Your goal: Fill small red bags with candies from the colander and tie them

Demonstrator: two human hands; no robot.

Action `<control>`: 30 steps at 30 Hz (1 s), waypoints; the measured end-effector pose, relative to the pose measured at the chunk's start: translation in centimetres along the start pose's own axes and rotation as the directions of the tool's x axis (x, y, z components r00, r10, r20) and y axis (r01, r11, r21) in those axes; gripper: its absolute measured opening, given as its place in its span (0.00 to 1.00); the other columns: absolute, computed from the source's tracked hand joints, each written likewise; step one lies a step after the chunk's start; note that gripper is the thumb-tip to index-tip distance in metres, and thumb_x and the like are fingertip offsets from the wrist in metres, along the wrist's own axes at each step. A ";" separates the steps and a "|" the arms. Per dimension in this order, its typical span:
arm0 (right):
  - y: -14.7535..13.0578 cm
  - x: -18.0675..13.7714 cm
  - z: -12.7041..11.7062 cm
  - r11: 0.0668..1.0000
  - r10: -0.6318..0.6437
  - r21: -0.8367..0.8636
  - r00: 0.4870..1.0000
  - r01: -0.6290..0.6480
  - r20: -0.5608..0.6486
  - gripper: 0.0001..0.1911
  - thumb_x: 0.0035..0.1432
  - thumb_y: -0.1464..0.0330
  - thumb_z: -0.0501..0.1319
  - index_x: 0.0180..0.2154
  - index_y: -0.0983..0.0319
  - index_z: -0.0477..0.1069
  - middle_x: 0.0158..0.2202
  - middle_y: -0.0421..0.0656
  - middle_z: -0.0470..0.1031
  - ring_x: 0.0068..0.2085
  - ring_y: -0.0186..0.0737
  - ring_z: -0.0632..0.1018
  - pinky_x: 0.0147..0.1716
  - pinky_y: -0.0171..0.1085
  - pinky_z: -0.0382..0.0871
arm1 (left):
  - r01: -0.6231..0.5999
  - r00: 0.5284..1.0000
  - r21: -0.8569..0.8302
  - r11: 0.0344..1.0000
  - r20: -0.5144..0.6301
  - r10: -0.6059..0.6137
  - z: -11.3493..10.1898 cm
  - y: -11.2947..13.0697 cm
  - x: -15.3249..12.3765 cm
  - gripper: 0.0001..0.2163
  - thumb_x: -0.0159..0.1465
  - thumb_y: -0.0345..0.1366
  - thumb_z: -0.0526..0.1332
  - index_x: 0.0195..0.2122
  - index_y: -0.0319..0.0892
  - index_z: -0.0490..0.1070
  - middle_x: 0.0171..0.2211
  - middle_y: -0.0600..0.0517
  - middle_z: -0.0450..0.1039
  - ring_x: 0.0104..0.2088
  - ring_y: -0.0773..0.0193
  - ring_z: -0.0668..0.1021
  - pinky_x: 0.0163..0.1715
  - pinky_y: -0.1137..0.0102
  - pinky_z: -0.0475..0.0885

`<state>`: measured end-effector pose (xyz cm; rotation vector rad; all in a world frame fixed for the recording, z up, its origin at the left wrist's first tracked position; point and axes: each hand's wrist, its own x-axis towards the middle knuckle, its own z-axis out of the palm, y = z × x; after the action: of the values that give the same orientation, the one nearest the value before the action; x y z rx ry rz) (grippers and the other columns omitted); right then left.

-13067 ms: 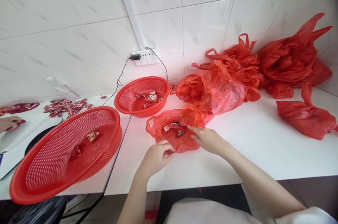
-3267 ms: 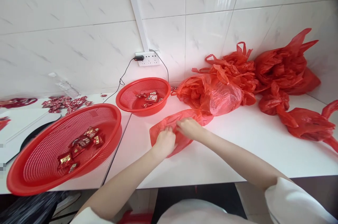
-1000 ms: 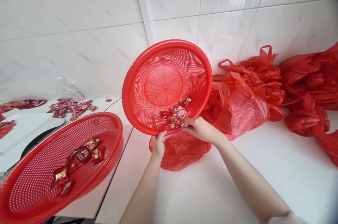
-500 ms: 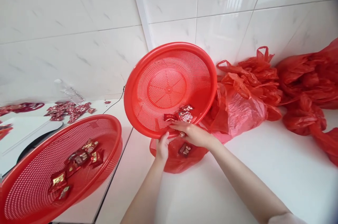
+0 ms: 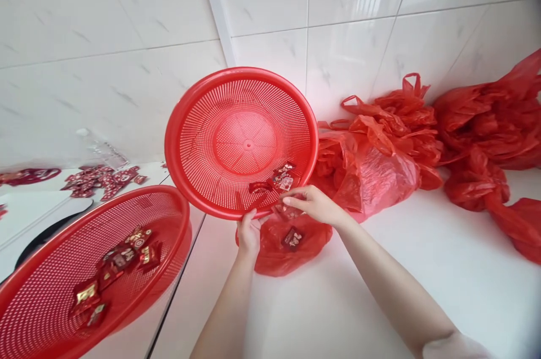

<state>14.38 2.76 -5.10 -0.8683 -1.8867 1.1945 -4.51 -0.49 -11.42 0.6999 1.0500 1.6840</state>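
A round red mesh basket (image 5: 240, 76) is tilted toward me, and my left hand (image 5: 249, 232) grips its lower rim. Inside, near that rim, lie a few small red wrapped packets (image 5: 283, 180). My right hand (image 5: 316, 204) is at the lower right edge with its fingers pinched on a reddish packet (image 5: 289, 211), partly covered by the fingers. Under the rim a red plastic bag (image 5: 291, 263) rests on the white table, with a dark red packet (image 5: 292, 238) in it. Part of the bag is hidden by the basket and my hands.
At the left stands a second red basket (image 5: 173, 198) with several red and gold packets (image 5: 122, 257). Red plastic bags (image 5: 380, 167) are heaped at the right along the tiled wall (image 5: 270, 4). More small packets (image 5: 99, 178) and a clear bottle (image 5: 103, 150) lie at the back left.
My right hand has moved from inside the basket out over its lower edge, with a packet in its fingers. The tilted basket has shifted left with my left hand still on its rim.
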 end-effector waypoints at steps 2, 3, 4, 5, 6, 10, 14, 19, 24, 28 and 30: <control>0.0 0.1 0.4 0.970 -0.124 -0.229 0.973 0.078 -0.193 0.18 0.63 0.57 0.56 0.45 0.62 0.76 0.45 0.48 0.78 0.48 0.45 0.78 0.50 0.44 0.71 | -0.019 1.000 0.001 1.000 -0.018 0.019 0.0 0.0 0.0 0.18 0.52 0.38 0.62 0.45 0.41 0.72 0.42 0.46 0.77 0.47 0.50 0.78 0.41 0.56 0.76; 0.2 0.2 0.5 0.933 -0.201 -0.343 0.944 0.103 -0.262 0.17 0.64 0.59 0.55 0.47 0.61 0.75 0.50 0.49 0.76 0.53 0.46 0.75 0.53 0.45 0.68 | -0.032 0.999 -0.002 0.999 -0.025 0.032 0.0 -0.1 -0.1 0.19 0.51 0.37 0.62 0.46 0.42 0.71 0.43 0.47 0.77 0.47 0.51 0.78 0.41 0.57 0.76; 0.5 0.3 0.5 0.886 -0.265 -0.449 0.919 0.113 -0.293 0.18 0.65 0.60 0.55 0.50 0.61 0.73 0.55 0.51 0.72 0.57 0.46 0.71 0.57 0.47 0.65 | -0.041 0.999 -0.005 0.999 -0.023 0.040 0.0 -0.1 -0.3 0.20 0.51 0.37 0.63 0.47 0.44 0.71 0.43 0.49 0.77 0.46 0.52 0.78 0.41 0.58 0.77; 0.8 0.3 0.5 0.832 -0.306 -0.544 0.908 0.108 -0.288 0.20 0.65 0.59 0.54 0.53 0.62 0.70 0.60 0.52 0.67 0.61 0.48 0.67 0.60 0.49 0.60 | -0.041 0.999 -0.002 0.999 -0.013 0.041 0.1 -0.1 -0.5 0.21 0.50 0.36 0.63 0.48 0.45 0.70 0.43 0.50 0.77 0.45 0.53 0.78 0.41 0.58 0.77; 1.2 0.4 0.4 0.774 -0.320 -0.627 0.910 0.091 -0.263 0.23 0.65 0.58 0.54 0.56 0.62 0.67 0.63 0.54 0.61 0.64 0.50 0.63 0.63 0.53 0.54 | -0.032 0.999 0.008 0.999 0.005 0.032 0.3 -0.2 -0.7 0.22 0.51 0.36 0.63 0.48 0.45 0.70 0.43 0.51 0.77 0.45 0.53 0.79 0.40 0.58 0.77; 2.9 0.2 0.0 0.598 -0.206 -0.797 0.977 0.086 -0.049 0.38 0.58 0.49 0.59 0.63 0.64 0.60 0.67 0.57 0.54 0.68 0.60 0.51 0.64 0.63 0.36 | 0.010 0.998 0.074 0.997 0.061 -0.014 0.9 -0.4 -1.5 0.21 0.52 0.39 0.64 0.49 0.46 0.69 0.45 0.51 0.76 0.46 0.51 0.78 0.38 0.59 0.78; 2.8 -0.1 -0.5 0.644 -0.097 -0.730 0.971 0.229 0.219 0.39 0.51 0.60 0.68 0.63 0.59 0.60 0.62 0.51 0.65 0.64 0.57 0.60 0.60 0.56 0.54 | 0.040 0.999 0.060 0.997 0.020 -0.041 1.0 -0.5 -1.3 0.22 0.53 0.38 0.64 0.50 0.47 0.67 0.46 0.51 0.76 0.45 0.52 0.78 0.38 0.60 0.78; 0.2 -0.4 -1.1 0.803 -0.224 -0.501 0.942 0.323 0.249 0.26 0.57 0.79 0.56 0.54 0.55 0.71 0.50 0.43 0.77 0.52 0.43 0.73 0.55 0.44 0.63 | 0.091 0.996 -0.096 0.991 -0.002 -0.091 0.8 0.2 -0.7 0.16 0.54 0.35 0.62 0.44 0.42 0.69 0.40 0.50 0.75 0.42 0.55 0.79 0.39 0.58 0.78; -0.7 -0.5 -1.4 0.986 -0.049 -0.160 0.999 0.046 -0.014 0.14 0.62 0.63 0.58 0.46 0.61 0.76 0.39 0.42 0.80 0.38 0.41 0.79 0.40 0.39 0.73 | 0.023 1.000 -0.105 0.994 -0.012 -0.024 0.5 0.8 -0.5 0.12 0.55 0.34 0.62 0.41 0.40 0.71 0.41 0.47 0.76 0.42 0.55 0.79 0.40 0.57 0.77; -0.1 -0.3 -1.5 0.937 0.237 0.252 0.970 -0.242 0.050 0.18 0.56 0.55 0.62 0.38 0.64 0.75 0.30 0.41 0.78 0.28 0.38 0.78 0.28 0.38 0.77 | -0.016 1.000 -0.108 0.994 -0.018 0.014 0.1 0.8 -0.2 0.11 0.55 0.34 0.62 0.40 0.40 0.71 0.40 0.47 0.76 0.41 0.56 0.79 0.40 0.56 0.77; -0.1 -0.3 -1.5 0.898 0.278 0.327 0.956 -0.294 0.096 0.18 0.55 0.55 0.64 0.37 0.64 0.74 0.31 0.42 0.78 0.29 0.39 0.79 0.27 0.38 0.77 | -0.021 0.999 -0.112 0.994 -0.031 0.017 0.0 0.8 -0.1 0.12 0.55 0.34 0.62 0.41 0.40 0.72 0.40 0.46 0.76 0.41 0.55 0.79 0.39 0.56 0.77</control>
<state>15.82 3.13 -4.61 -0.9508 -1.5553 1.6745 -4.82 -0.65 -10.69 0.6153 0.9644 1.7604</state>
